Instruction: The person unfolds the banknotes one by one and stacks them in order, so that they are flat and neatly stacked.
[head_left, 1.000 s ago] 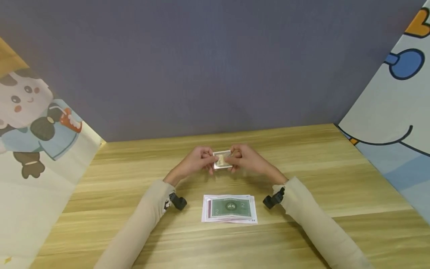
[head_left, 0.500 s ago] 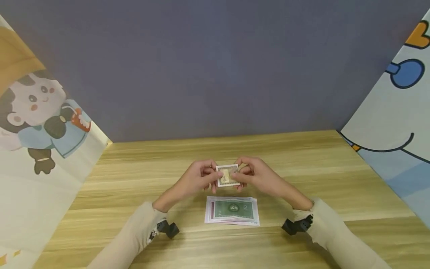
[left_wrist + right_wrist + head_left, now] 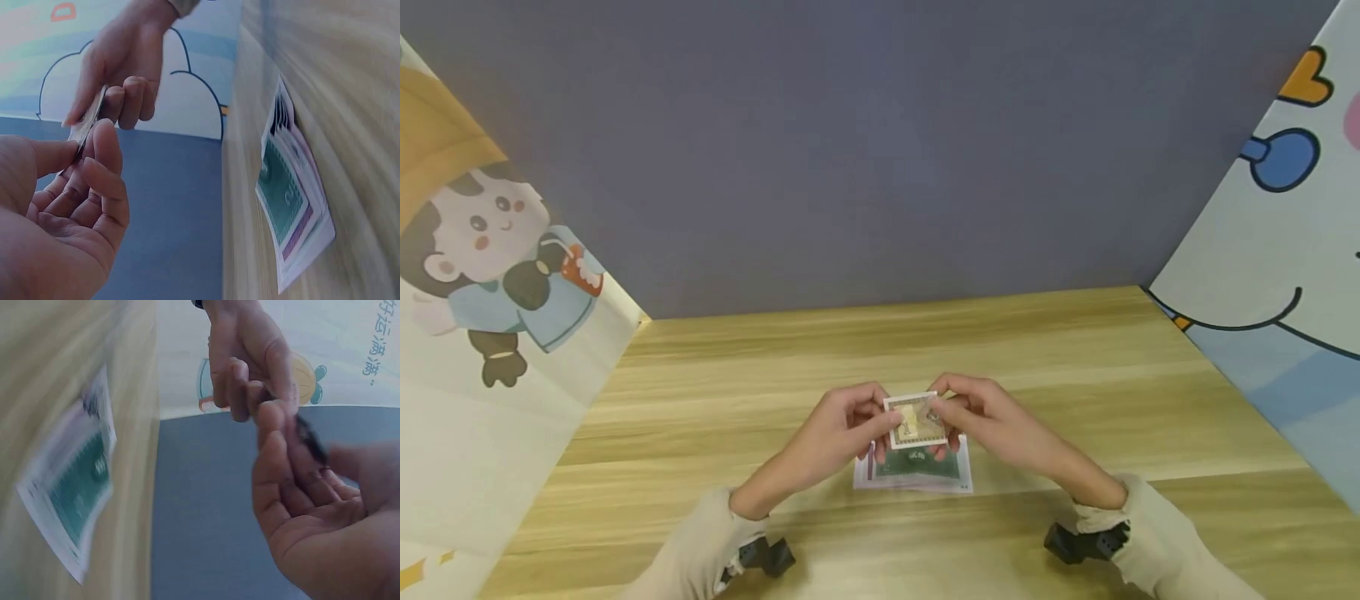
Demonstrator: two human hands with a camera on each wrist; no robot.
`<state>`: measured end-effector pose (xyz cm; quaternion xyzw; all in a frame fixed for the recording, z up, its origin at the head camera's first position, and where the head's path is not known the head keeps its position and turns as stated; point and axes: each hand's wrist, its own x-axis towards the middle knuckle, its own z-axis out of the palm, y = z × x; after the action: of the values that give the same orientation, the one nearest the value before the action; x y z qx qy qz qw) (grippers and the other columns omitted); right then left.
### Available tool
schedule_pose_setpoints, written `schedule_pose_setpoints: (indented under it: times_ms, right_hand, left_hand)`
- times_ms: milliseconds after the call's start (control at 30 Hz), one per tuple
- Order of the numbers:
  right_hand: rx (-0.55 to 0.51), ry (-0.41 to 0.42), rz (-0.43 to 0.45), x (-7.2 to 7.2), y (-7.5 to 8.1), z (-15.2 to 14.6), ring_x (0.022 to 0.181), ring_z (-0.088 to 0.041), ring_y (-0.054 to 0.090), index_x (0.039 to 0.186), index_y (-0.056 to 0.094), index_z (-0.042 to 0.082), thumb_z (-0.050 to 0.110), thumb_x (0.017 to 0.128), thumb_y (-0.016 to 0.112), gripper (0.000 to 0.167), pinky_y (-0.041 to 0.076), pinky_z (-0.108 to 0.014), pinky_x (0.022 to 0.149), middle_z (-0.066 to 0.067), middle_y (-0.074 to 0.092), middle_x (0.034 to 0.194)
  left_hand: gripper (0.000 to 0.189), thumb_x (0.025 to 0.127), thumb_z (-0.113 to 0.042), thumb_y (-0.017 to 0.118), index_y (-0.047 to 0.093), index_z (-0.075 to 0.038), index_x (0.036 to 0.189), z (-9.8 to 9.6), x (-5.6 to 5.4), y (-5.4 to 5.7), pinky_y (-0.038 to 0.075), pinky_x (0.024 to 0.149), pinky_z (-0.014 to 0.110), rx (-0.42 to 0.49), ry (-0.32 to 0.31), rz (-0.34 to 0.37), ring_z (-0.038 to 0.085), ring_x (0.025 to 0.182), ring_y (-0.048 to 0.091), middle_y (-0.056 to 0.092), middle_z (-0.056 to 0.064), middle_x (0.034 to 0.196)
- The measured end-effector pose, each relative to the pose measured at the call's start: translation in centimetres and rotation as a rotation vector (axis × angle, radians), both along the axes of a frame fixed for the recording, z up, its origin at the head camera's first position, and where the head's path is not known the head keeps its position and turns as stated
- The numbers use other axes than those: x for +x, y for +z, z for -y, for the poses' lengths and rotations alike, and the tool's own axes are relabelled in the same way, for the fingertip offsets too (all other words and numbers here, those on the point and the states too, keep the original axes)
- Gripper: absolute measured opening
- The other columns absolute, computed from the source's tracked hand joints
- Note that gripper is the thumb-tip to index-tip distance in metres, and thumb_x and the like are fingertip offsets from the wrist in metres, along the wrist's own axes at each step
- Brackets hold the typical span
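Note:
A small yellowish-brown banknote (image 3: 913, 423) with a white border is held up in front of me. My left hand (image 3: 842, 429) pinches its left edge between thumb and fingers. The right hand (image 3: 1000, 425) pinches the opposite edge, its thumb lying over the print. Seen nearly edge-on in the left wrist view, the note (image 3: 87, 125) is thin; whether it is one sheet or more I cannot tell. Below lies a pile of banknotes (image 3: 919, 481), a green one on top of larger pinkish-white ones. Hands and held note cover the pile's far part in the head view.
The pile rests on a wood-grain table (image 3: 760, 350). A dark grey panel (image 3: 880, 167) rises along the far edge, with cartoon-printed walls at left (image 3: 550, 400) and right (image 3: 1240, 275). Black wrist cameras sit at both cuffs.
Both hands have drawn the small banknote closer to me, from beyond the pile to over its far part. Their pinch on its two sides continues. The pile lies as before.

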<state>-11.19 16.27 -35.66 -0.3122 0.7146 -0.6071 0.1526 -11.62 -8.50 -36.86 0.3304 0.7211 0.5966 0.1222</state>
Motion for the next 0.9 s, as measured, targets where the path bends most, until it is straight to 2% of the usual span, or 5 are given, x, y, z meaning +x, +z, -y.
schedule_pose_setpoints:
  times_ms: [133,300,433,567,900]
  right_hand:
    - [-0.095,0.014,0.105,0.2,-0.6,0.5,0.068,-0.025,0.069,0.105,0.053,-0.007,0.023,0.111,0.03,0.038,0.058,-0.037,0.06,-0.018,0.063,0.082]
    - [-0.287,0.135,0.299,0.7,-1.5,1.0,0.072,-0.017,0.069,0.14,0.042,-0.002,0.03,0.112,0.023,0.047,0.057,-0.028,0.062,-0.012,0.07,0.09]
    - [-0.354,0.218,0.368,1.2,-1.9,1.2,0.072,-0.016,0.069,0.152,0.034,0.006,0.029,0.112,0.021,0.048,0.056,-0.027,0.062,-0.011,0.071,0.09]
    - [-0.319,0.211,0.352,1.8,-1.7,1.3,0.067,-0.015,0.066,0.155,0.031,0.009,0.025,0.112,0.023,0.047,0.056,-0.028,0.06,-0.012,0.07,0.086]
    - [-0.169,0.056,0.228,3.0,-0.3,1.6,0.058,-0.012,0.057,0.155,0.033,0.011,0.023,0.111,0.032,0.045,0.051,-0.029,0.054,-0.01,0.064,0.076]
  left_hand:
    - [0.018,0.102,-0.015,0.058,0.059,-0.002,0.09,0.1,0.5,-0.1,0.047,0.044,0.027,0.016,-0.005,-0.007,0.031,0.053,0.059,0.064,0.014,0.07]
    - [0.018,0.103,-0.015,0.056,0.06,-0.003,0.09,0.0,0.6,-0.3,0.047,0.044,0.026,0.032,-0.002,-0.001,0.036,0.052,0.056,0.063,0.011,0.067]
    - [0.018,0.103,-0.016,0.055,0.061,-0.005,0.09,-0.1,0.4,-0.6,0.045,0.044,0.027,0.041,-0.036,0.029,0.027,0.051,0.055,0.063,0.011,0.066]
    - [0.019,0.104,-0.014,0.054,0.063,-0.005,0.089,-0.2,0.1,-0.8,0.044,0.044,0.031,0.062,-0.065,0.033,0.015,0.052,0.055,0.063,0.013,0.065]
    - [0.011,0.1,-0.011,0.06,0.066,-0.004,0.096,0.2,0.2,0.1,0.047,0.048,0.025,0.093,-0.021,0.017,0.019,0.054,0.059,0.065,0.014,0.071]
